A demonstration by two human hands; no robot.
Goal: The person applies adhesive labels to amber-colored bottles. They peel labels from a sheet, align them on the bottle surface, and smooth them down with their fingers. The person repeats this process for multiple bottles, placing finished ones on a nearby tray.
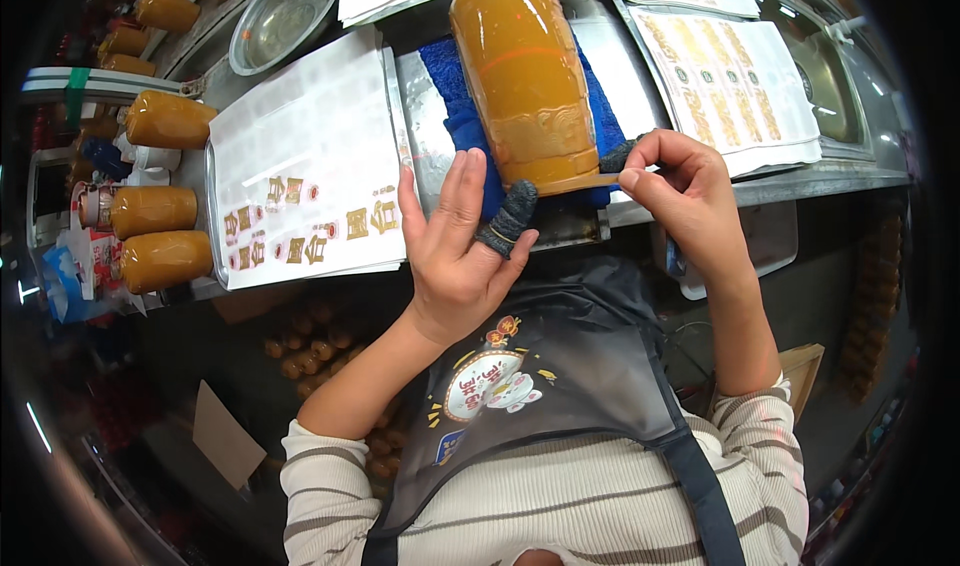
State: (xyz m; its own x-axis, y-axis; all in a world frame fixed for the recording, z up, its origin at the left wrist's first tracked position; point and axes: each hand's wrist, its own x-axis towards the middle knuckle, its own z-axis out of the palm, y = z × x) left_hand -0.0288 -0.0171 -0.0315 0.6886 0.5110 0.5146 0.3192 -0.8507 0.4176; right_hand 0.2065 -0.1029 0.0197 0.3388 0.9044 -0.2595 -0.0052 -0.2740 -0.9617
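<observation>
Head view. A large amber bottle lies on its side on a blue cloth near the front edge of the steel table, its base towards the person. The left hand rests against the base with fingers spread and extended; a dark cot covers one fingertip. The right hand pinches the free end of a thin amber label strip between thumb and forefinger at the lower rim of the bottle. Likely faults: the strip may go on skewed or creased if the pinch pulls off-line, and the round bottle may roll on the cloth, since the open left hand steadies rather than grips it. A label sheet lies towards the left edge beside further filled bottles; another sheet lies at the right.
</observation>
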